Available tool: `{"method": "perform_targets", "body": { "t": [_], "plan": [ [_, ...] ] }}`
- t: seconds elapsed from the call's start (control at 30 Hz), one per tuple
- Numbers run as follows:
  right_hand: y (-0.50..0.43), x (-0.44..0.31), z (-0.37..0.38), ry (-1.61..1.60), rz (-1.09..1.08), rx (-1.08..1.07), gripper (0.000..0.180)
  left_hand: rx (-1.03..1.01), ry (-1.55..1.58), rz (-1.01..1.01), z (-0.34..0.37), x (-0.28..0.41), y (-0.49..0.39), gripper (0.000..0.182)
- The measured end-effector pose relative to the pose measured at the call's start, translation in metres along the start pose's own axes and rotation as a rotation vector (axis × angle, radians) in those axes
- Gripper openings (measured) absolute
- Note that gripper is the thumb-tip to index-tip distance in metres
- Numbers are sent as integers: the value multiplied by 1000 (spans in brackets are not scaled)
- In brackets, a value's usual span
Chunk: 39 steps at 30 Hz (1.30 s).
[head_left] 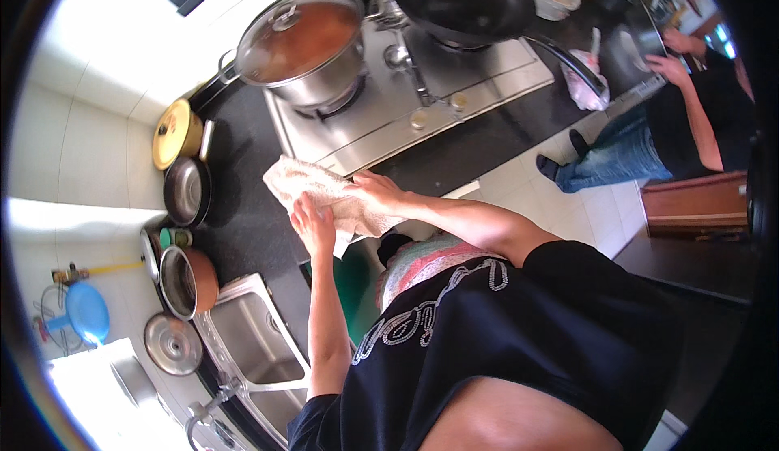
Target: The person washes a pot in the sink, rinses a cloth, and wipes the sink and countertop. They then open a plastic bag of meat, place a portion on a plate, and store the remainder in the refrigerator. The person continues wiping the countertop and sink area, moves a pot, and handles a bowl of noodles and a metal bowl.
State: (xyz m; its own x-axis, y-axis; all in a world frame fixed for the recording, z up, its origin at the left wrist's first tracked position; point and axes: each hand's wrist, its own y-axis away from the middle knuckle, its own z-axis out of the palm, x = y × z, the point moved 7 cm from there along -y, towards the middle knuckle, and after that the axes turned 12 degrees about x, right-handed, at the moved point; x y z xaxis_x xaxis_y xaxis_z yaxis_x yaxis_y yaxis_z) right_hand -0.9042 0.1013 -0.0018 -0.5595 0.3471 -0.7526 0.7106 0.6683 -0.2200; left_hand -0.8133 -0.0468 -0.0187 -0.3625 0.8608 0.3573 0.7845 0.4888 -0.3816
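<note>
A beige terry cloth (307,178) is spread between my two hands at the counter's front corner, beside the gas hob (347,141). My left hand (313,223) holds its near left part, fingers laid over the fabric. At the cloth's right side, my right hand (377,192) grips it, with the fingertips partly hidden in the folds. A loose lower edge hangs toward my body. Whether the cloth touches the counter beneath cannot be told.
On the hob stand a steel pot (316,80) with a glass lid and a black wok (465,1), its handle jutting rightward. Pans (187,192) and a copper-coloured pot (198,284) line the wall by the sink (249,335). At right, another person's hands (672,71) work at the counter.
</note>
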Motion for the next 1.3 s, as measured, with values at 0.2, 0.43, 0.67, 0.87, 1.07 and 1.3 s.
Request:
{"method": "perform_targets", "body": {
  "t": [0.2, 0.43, 0.67, 0.87, 1.07, 1.3],
  "plan": [
    [52, 65, -94, 196, 19, 220, 29, -139, 31, 95, 19, 100, 30, 38],
    [126, 126, -219, 403, 95, 492, 23, -333, 400, 242, 81, 239, 43, 23],
    [131, 168, -330, 615, 115, 637, 15, -650, 799, 359, 115, 339, 55, 53],
    [130, 180, -316, 830, 404, 725, 37, -700, 805, 568, 109, 340, 64, 58],
    [132, 197, -235, 844, 685, 681, 63, -596, 793, 575, 101, 340, 59, 40],
    [120, 211, -254, 731, 467, 719, 63, -432, 801, 455, 103, 382, 36, 23]
  ]
}}
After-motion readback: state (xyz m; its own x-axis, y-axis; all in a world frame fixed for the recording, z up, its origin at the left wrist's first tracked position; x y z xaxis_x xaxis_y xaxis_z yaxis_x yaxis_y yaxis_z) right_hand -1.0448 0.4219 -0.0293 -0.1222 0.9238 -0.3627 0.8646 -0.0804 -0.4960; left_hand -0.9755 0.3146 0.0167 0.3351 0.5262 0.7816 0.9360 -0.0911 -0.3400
